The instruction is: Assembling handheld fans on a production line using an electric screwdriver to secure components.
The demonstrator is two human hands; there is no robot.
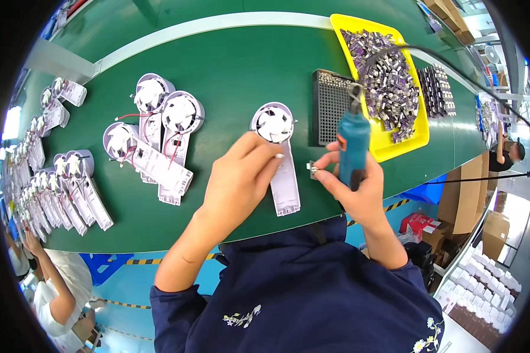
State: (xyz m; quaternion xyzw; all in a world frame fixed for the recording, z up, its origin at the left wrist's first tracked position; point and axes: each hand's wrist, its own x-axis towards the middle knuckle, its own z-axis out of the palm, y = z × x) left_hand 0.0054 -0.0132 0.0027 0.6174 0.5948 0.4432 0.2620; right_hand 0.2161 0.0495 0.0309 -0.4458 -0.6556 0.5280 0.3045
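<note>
A pale lilac handheld fan housing (286, 191) lies on the green table in front of me, its round head with the white fan blades (274, 124) pointing away. My left hand (238, 176) is over its left side, thumb and fingers pinched where the head meets the handle. A tiny white bit shows at those fingertips, too small to name. To the right, my right hand (359, 185) wraps around a blue-green electric screwdriver (353, 144), held with its metal tip away from me. Its thumb and a fingertip also pinch a small circuit board (312, 170).
A yellow tray (384, 154) heaped with small circuit boards stands at the right, beside a black perforated block (331, 106). Several fan housings with red wires (159, 165) lie left, more behind them (65, 194). A black cable (453, 59) arcs overhead. A co-worker (65, 288) sits lower left.
</note>
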